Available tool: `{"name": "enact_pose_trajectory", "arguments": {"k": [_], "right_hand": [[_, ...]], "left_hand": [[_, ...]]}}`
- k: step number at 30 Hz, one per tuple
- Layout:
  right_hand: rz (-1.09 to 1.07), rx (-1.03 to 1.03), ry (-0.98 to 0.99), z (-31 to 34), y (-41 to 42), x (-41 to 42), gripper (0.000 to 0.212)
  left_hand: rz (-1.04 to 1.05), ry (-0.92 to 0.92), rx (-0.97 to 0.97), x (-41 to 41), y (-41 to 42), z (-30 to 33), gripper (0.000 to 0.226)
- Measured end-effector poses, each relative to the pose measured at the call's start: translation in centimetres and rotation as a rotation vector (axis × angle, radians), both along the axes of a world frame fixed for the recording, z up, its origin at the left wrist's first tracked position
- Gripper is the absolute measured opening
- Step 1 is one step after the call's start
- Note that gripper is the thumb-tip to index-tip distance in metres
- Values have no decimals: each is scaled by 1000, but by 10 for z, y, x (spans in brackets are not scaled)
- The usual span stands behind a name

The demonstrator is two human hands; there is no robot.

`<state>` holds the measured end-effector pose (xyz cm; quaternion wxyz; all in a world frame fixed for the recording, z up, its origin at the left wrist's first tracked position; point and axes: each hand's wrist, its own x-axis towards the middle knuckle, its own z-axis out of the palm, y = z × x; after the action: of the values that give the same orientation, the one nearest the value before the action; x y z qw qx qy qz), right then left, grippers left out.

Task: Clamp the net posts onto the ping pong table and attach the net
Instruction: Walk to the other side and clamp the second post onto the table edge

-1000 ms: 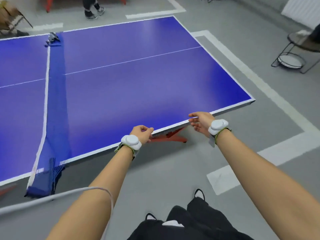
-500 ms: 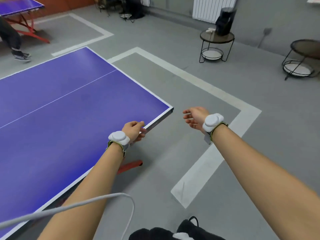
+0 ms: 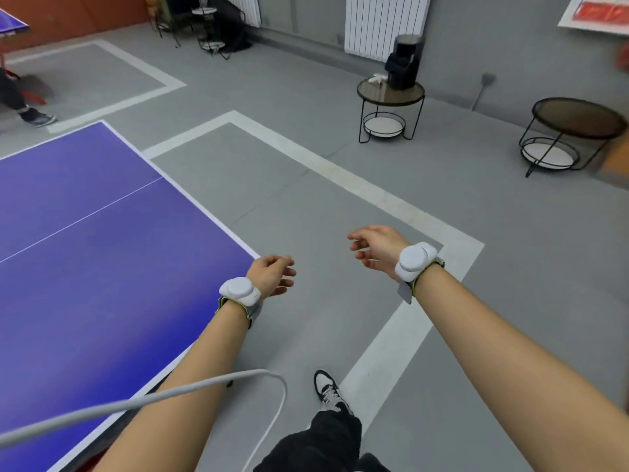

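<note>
Head view, ping pong table (image 3: 102, 267) beside left hand (image 3: 272, 275)

text: none legible | poster (image 3: 600, 13) top right on wall: red panels, print too blurred to read | wristbands, table, floor: no readable marks

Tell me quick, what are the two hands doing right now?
Left hand: open, fingers loosely curled, holding nothing, just past the table corner.
Right hand: open, fingers loosely curled, holding nothing, over the floor.
</note>
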<state>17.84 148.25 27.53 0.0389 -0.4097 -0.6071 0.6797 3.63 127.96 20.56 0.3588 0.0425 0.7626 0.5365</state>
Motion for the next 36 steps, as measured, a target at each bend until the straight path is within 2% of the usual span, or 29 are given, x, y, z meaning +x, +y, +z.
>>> {"name": "enact_pose_trajectory", "arguments": {"k": [6, 12, 18, 23, 27, 36], "right_hand": [[-14, 4, -27, 9, 129, -125, 14], [5, -10, 7, 11, 200, -245, 11], [174, -83, -36, -26, 258, -396, 10], [347, -110, -49, -49, 313, -512, 10], [477, -101, -64, -38, 347, -610, 12], [682, -163, 3, -22, 340, -814, 13]], "left_hand": [[19, -27, 1, -124, 123, -6, 21], [41, 8, -7, -228, 191, 11, 21], [178, 13, -16, -339, 251, 2, 19], [358, -12, -38, -419, 288, -13, 18], [520, -27, -53, -479, 309, -3, 17], [761, 6, -65, -607, 299, 11, 17]]}}
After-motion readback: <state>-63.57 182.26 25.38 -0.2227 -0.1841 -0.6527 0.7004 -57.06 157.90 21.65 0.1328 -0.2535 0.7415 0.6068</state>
